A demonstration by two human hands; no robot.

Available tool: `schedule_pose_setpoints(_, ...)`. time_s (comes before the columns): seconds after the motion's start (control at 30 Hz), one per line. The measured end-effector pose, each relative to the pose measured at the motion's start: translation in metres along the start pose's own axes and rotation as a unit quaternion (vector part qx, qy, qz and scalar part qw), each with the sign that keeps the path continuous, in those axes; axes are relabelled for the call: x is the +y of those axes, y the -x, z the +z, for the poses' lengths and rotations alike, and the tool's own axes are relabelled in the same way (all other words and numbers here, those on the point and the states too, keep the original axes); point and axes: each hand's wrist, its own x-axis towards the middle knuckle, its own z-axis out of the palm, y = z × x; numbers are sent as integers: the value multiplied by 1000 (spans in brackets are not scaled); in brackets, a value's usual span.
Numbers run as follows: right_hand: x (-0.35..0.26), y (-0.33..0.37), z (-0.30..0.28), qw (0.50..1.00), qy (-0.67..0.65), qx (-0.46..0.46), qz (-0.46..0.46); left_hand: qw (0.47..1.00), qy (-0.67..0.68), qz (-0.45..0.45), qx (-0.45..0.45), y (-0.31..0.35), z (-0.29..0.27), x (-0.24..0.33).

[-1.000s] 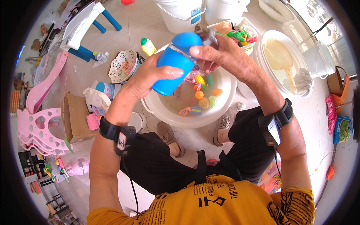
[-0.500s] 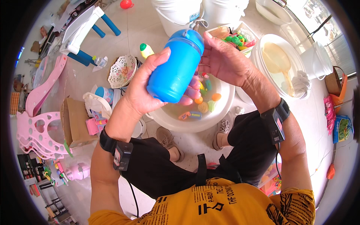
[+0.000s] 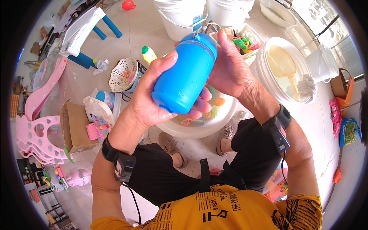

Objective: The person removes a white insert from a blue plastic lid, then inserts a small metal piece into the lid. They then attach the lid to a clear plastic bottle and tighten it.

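Observation:
A blue bottle (image 3: pixel 184 74) with a rounded lid and a loop at its top is tilted up and away from me, above a white basin (image 3: pixel 207 132). My left hand (image 3: pixel 147 92) is wrapped round its body, thumb on the near side and fingers underneath. Against the upper right of the bottle lies my right hand (image 3: pixel 232 71), thumb pointing up beside the lid; its fingers reach behind the bottle and are mostly hidden. Small toys, among them an orange ball (image 3: pixel 219 102), lie in the basin's water, partly covered by my hands and the bottle.
White buckets (image 3: pixel 180 23) stand beyond the basin, near a tray of colourful toys (image 3: pixel 245 40). To the right is a bucket of cloudy liquid (image 3: pixel 264 57). On the left are a floral basket (image 3: pixel 124 74), a green-capped bottle (image 3: pixel 148 55), a cardboard box (image 3: pixel 76 126) and a small table (image 3: pixel 78 32).
The blue bottle has come slightly nearer and to the right in my left hand. My right hand has moved in against its upper side, its fingers going behind it.

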Motion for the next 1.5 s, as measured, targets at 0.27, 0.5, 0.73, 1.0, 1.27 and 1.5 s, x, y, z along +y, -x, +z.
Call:
schedule_pose_setpoints(0.27, 18, -2, 9, 986, 40, 158, -35, 940, -298, 47, 157, -3, 8, -14)
schedule_pose_setpoints(0.5, 16, -1, 8, 981, 50, 182, -52, 899, -389, 97, 179, -8, 8, -17)
schedule_pose_setpoints(0.73, 0, 12, 11, 965, 195, 168, -48, 793, -528, 237, 191, -10, 2, -18)
schedule_pose_setpoints(1.0, -2, 12, 21, 923, 317, 217, -22, 344, -826, 288, 342, -11, 5, -22)
schedule_pose_setpoints(1.27, -3, 17, 24, 909, 356, 213, -48, 493, -779, 269, 279, -6, 4, -17)
schedule_pose_setpoints(1.5, -22, 23, 33, 914, 379, 34, -136, 918, -372, 123, 54, 4, 1, -7)
